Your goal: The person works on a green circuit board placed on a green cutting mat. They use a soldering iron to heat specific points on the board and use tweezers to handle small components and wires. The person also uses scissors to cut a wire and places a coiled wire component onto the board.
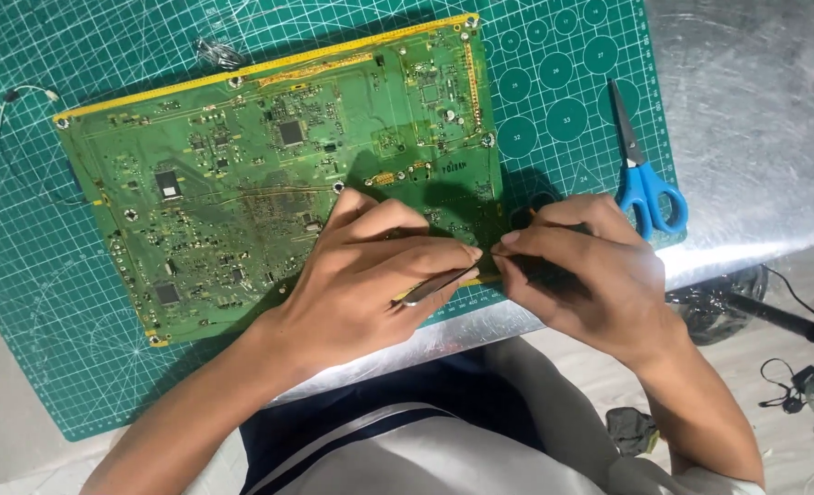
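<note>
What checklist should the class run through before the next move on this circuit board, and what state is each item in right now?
1. Circuit board lies flat on the green cutting mat: ok.
2. Left hand grips the metal tweezers: ok.
3. Right hand works at the board's near right edge: ok.
4. Part pinched in the right fingertips: cannot tell, too small.
5. Blue scissors lie closed, apart from both hands: ok.
6. Loose wire clear of the board's far left corner: not ok, it runs up to it.
</note>
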